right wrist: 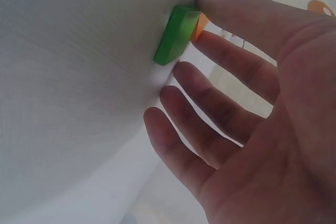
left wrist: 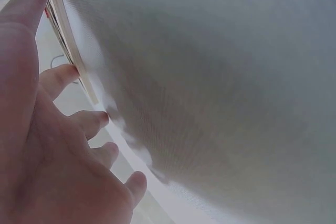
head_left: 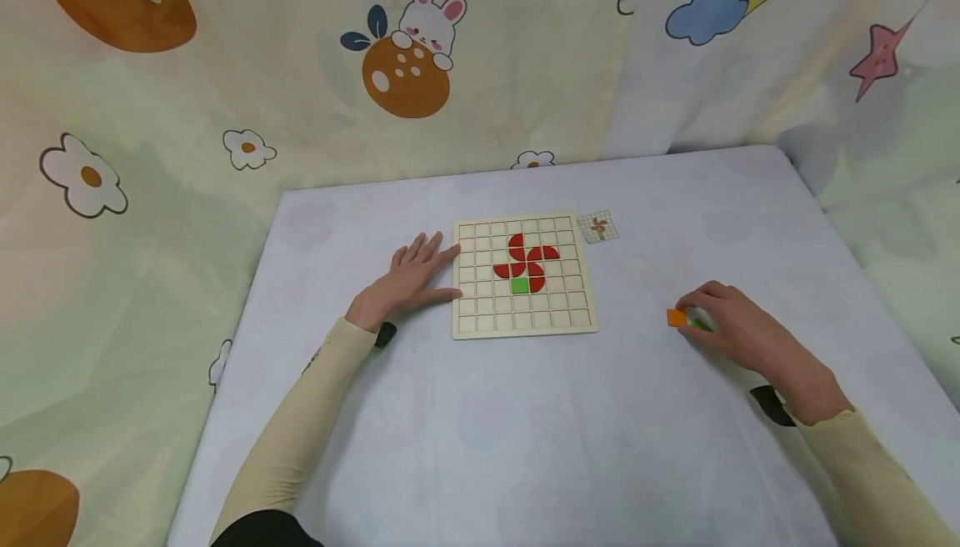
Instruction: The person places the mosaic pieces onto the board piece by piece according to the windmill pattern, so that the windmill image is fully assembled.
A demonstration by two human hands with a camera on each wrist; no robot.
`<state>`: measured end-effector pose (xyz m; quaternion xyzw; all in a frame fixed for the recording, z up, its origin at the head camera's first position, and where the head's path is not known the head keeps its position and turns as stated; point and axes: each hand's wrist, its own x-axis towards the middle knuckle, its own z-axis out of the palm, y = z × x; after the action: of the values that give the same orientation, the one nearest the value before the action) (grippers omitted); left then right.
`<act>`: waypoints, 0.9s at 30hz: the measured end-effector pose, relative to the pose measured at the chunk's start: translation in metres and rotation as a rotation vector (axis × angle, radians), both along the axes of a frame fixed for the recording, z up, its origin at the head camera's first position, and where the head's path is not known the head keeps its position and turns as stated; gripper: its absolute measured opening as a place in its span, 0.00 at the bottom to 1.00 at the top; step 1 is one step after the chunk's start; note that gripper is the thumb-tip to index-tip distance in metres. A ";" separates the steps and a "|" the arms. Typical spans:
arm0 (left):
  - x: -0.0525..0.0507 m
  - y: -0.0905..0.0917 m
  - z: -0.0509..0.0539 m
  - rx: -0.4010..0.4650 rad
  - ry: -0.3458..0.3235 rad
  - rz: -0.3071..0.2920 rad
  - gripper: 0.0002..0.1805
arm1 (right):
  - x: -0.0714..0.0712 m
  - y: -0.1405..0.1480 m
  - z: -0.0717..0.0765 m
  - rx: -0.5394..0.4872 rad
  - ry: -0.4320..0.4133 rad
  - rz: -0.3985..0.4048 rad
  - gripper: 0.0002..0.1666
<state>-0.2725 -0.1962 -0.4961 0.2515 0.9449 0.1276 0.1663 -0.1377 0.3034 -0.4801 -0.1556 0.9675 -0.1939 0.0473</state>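
A wooden grid board (head_left: pixel 480 313) lies on the table, bearing red quarter-round pieces (head_left: pixel 536 269) set like a pinwheel and one green square piece (head_left: pixel 520 286). My left hand (head_left: pixel 408 276) is spread at the board's left side, thumb and index fingertips touching its edge; the left wrist view shows the board's side (left wrist: pixel 65 35) against them. Farther right, my right hand (head_left: pixel 738 326) pinches an orange block (head_left: pixel 677 318) between thumb and index finger. A green block (right wrist: pixel 177 35) sits just beside the orange one, under the hand; its other fingers are loosely bent.
A small pattern card (head_left: pixel 598 227) lies by the board's upper right corner. The white-covered table (head_left: pixel 525 430) ends at the back against a printed cloth (head_left: pixel 300 72) with bunnies and flowers.
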 end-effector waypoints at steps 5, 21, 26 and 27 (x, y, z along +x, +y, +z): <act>0.001 0.000 0.001 -0.007 0.005 -0.001 0.48 | -0.001 -0.003 -0.001 0.009 0.013 -0.003 0.15; 0.000 0.000 0.000 -0.008 0.005 0.004 0.49 | -0.011 -0.022 0.006 0.027 0.004 0.020 0.16; 0.000 0.000 0.001 0.000 0.004 0.002 0.49 | -0.017 -0.033 0.010 0.025 -0.007 0.017 0.16; 0.000 0.000 0.000 0.000 0.003 0.002 0.49 | -0.018 -0.035 0.011 0.026 -0.006 0.022 0.16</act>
<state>-0.2725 -0.1961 -0.4957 0.2505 0.9455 0.1273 0.1647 -0.1558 0.2680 -0.4696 -0.1652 0.9679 -0.1812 0.0543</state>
